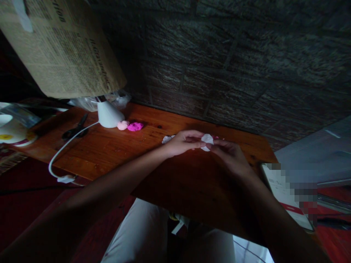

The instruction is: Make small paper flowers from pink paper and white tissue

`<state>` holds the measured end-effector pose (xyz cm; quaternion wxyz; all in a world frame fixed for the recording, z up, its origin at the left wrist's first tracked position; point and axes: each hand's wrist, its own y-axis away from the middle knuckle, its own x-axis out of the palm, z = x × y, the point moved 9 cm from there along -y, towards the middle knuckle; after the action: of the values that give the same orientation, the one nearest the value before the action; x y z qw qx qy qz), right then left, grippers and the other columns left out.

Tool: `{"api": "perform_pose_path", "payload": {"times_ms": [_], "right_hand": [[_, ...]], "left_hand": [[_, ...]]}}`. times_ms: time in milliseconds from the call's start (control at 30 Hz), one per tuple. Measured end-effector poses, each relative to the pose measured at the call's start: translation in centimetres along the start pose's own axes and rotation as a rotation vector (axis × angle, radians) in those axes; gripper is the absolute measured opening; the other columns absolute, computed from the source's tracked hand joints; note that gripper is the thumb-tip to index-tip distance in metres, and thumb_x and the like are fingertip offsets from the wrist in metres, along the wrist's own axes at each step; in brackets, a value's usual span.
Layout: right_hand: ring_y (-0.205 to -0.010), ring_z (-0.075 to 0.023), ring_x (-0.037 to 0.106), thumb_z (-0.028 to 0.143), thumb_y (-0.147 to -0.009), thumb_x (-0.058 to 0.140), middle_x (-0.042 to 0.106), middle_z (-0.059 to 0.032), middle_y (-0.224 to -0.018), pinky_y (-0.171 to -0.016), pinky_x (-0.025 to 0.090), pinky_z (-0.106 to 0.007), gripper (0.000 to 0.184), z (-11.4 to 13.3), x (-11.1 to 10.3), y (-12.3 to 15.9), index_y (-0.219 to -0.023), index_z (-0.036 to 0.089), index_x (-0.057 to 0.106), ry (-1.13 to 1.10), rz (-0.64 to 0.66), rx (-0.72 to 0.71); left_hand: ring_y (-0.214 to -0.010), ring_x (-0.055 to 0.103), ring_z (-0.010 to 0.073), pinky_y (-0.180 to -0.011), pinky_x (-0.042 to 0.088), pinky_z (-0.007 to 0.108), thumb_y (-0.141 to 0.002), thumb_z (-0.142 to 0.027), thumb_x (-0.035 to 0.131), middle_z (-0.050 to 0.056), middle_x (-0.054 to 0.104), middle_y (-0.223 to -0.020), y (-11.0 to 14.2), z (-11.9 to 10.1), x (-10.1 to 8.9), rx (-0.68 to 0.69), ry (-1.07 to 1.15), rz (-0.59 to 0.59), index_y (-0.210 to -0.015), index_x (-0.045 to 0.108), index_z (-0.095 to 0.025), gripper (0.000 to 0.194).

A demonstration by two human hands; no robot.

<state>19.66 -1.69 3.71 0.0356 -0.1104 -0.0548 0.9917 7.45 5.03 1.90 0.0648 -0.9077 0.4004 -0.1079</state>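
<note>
Over the wooden table, my left hand [181, 143] and my right hand [230, 155] meet around a small, thin white piece [207, 138]. It looks like a petal or a rounded scrap of paper; its exact material is not clear. Fingers and thumbs of both hands pinch it from either side. Behind my left wrist a whitish crumpled piece [166, 139] lies on the table, partly hidden. A bit of dark pink shows just behind my right fingers. Further left, a pale pink lump [123, 125] touches a bright magenta lump [135, 126].
A lamp with a white base [108, 115] and a newsprint shade [74, 51] stands at the left back, its white cord hanging over the table edge. Dark scissors [75, 132] lie beside it. A white cup [12, 129] is far left, a phone-like slab [285, 197] at right. A brick wall backs the table [115, 153].
</note>
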Motion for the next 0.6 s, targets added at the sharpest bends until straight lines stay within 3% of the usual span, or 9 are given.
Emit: {"api": "perform_pose_path", "payload": {"times_ms": [200, 467, 600], "right_hand": [[-0.083, -0.0201, 0.066, 0.054, -0.070, 0.083, 0.077, -0.0016, -0.083, -0.089, 0.048, -0.037, 0.032, -0.44, -0.33, -0.11, -0.083, 0.025, 0.081, 0.006, -0.035, 0.029], [-0.087, -0.0220, 0.067, 0.053, -0.079, 0.076, 0.078, -0.0034, -0.093, -0.089, 0.050, -0.039, 0.032, 0.24, 0.13, 0.29, -0.092, 0.025, 0.081, 0.060, -0.015, -0.029], [-0.089, -0.0225, 0.068, 0.054, -0.078, 0.078, 0.079, -0.0036, -0.096, -0.093, 0.049, -0.040, 0.033, 0.03, 0.25, 0.21, -0.093, 0.025, 0.081, 0.045, 0.001, -0.019]], "left_hand": [[-0.089, 0.067, 0.0143, -0.069, 0.049, 0.022, -0.081, -0.047, 0.076, 0.011, 0.074, -0.113, 0.03, 0.13, -0.23, -0.040, -0.063, -0.001, -0.116, 0.073, -0.016, 0.047], [-0.087, 0.066, 0.0132, -0.068, 0.048, 0.022, -0.080, -0.044, 0.076, 0.010, 0.073, -0.112, 0.14, 0.00, -0.13, -0.039, -0.065, -0.007, -0.114, 0.073, -0.017, 0.043], [-0.082, 0.064, 0.0116, -0.068, 0.048, 0.022, -0.077, -0.043, 0.080, 0.009, 0.074, -0.107, 0.07, -0.06, -0.19, -0.032, -0.048, -0.019, -0.112, 0.074, -0.015, 0.046]]}}
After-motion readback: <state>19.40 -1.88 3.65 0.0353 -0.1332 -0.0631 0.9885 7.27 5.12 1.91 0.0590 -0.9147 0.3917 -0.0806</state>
